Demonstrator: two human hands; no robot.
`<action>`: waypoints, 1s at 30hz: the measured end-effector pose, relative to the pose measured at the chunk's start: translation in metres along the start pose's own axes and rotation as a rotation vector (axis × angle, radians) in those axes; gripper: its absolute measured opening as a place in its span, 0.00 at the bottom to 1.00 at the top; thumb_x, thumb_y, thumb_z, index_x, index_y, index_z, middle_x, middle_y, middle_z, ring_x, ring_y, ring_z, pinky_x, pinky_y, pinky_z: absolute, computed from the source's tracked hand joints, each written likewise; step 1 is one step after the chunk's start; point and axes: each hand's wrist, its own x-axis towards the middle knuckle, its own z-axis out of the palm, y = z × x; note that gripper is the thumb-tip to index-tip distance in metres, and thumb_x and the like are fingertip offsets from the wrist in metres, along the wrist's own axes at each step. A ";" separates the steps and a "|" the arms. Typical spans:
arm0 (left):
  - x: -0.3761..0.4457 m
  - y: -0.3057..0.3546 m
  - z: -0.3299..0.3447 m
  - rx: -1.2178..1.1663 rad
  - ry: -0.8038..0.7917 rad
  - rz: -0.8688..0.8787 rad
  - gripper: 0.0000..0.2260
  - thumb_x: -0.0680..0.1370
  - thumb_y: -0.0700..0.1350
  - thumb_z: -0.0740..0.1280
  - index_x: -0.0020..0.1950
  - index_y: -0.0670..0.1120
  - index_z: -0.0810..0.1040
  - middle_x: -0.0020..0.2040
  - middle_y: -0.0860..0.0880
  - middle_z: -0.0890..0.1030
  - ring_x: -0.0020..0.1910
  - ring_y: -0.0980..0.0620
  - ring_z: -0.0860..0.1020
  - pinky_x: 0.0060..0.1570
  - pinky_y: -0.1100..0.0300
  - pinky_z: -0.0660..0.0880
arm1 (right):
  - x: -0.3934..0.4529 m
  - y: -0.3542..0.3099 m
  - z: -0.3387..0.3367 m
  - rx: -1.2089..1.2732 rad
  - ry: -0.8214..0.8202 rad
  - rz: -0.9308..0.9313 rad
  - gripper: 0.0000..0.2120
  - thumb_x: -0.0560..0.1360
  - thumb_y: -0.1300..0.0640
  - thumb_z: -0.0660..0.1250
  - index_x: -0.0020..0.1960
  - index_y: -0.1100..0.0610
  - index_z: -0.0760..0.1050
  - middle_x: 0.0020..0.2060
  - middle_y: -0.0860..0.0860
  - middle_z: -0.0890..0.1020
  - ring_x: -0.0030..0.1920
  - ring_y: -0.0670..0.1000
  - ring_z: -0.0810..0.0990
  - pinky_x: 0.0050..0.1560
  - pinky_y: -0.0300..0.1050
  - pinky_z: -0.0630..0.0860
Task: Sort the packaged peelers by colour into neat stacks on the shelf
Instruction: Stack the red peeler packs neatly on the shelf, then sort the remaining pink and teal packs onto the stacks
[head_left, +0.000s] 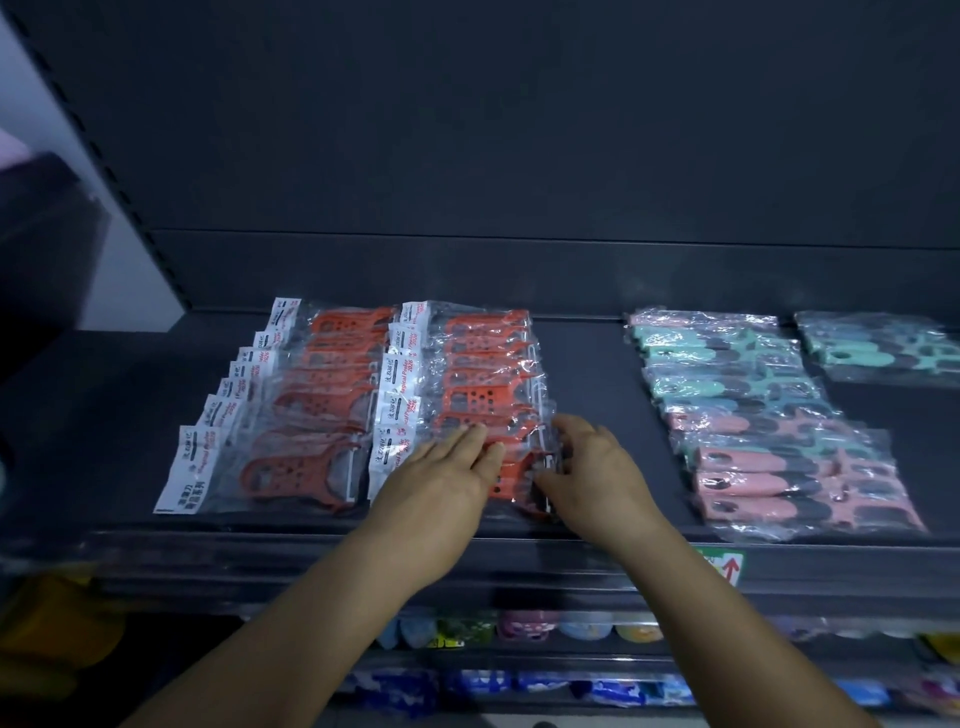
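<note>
I've got both hands on the near clear-bagged orange plastic peeler in the right orange row on the dark shelf; left hand presses flat, fingers straight; right hand pinches its right end; long axis runs left-right.
</note>
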 end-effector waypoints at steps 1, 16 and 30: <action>0.000 0.000 0.000 -0.006 -0.005 -0.001 0.32 0.80 0.34 0.57 0.77 0.48 0.42 0.78 0.46 0.42 0.77 0.49 0.44 0.73 0.56 0.43 | -0.001 -0.001 0.000 -0.002 -0.002 0.002 0.25 0.74 0.56 0.67 0.70 0.53 0.65 0.61 0.55 0.72 0.56 0.55 0.77 0.53 0.41 0.71; 0.033 0.057 -0.036 -0.069 0.104 0.116 0.26 0.82 0.49 0.54 0.77 0.46 0.49 0.78 0.49 0.53 0.77 0.51 0.50 0.74 0.58 0.47 | -0.030 0.034 -0.047 -0.218 0.115 -0.105 0.27 0.78 0.50 0.60 0.74 0.56 0.59 0.71 0.51 0.67 0.70 0.53 0.64 0.69 0.42 0.60; 0.134 0.258 -0.049 -0.157 0.163 0.179 0.24 0.81 0.49 0.56 0.76 0.48 0.56 0.74 0.51 0.61 0.72 0.51 0.61 0.70 0.60 0.57 | -0.029 0.205 -0.185 -0.222 0.165 -0.038 0.24 0.78 0.51 0.60 0.72 0.54 0.63 0.69 0.50 0.70 0.70 0.52 0.65 0.68 0.41 0.60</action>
